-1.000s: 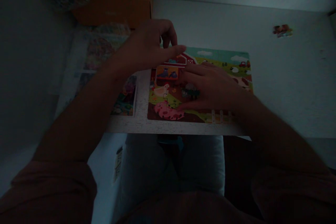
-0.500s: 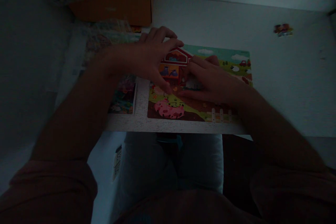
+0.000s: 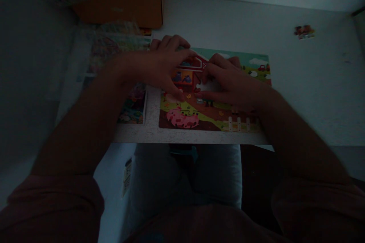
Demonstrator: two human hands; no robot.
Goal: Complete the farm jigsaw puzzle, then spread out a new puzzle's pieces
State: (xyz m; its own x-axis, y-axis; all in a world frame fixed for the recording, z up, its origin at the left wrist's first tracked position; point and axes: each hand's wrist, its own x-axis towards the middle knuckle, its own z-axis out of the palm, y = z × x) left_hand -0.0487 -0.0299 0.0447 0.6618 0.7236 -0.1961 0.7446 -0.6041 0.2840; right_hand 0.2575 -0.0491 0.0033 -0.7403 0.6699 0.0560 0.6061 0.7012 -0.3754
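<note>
A farm jigsaw puzzle [image 3: 209,115] with a red barn, a pink pig and a fence lies flat on the table. Near its middle a white gap [image 3: 207,86] shows among the pieces. My left hand [image 3: 162,62] rests over the puzzle's left side, thumb and fingers spread, holding nothing. Just right of the gap is my right hand [image 3: 228,83], its thumb stretched out and its index finger bent down to the barn's edge. Nothing shows between that thumb and finger. The hand hides part of the puzzle's right half.
A loose puzzle piece or joined pieces [image 3: 304,32] lie at the far right of the white table [image 3: 296,72]. An orange box [image 3: 122,7] with clear plastic wrapping stands at the back left. Picture sheets [image 3: 132,115] lie under my left forearm. The light is dim.
My right thumb has moved up and my right hand has shifted slightly, so more of the white gap shows. My left hand has hardly moved.
</note>
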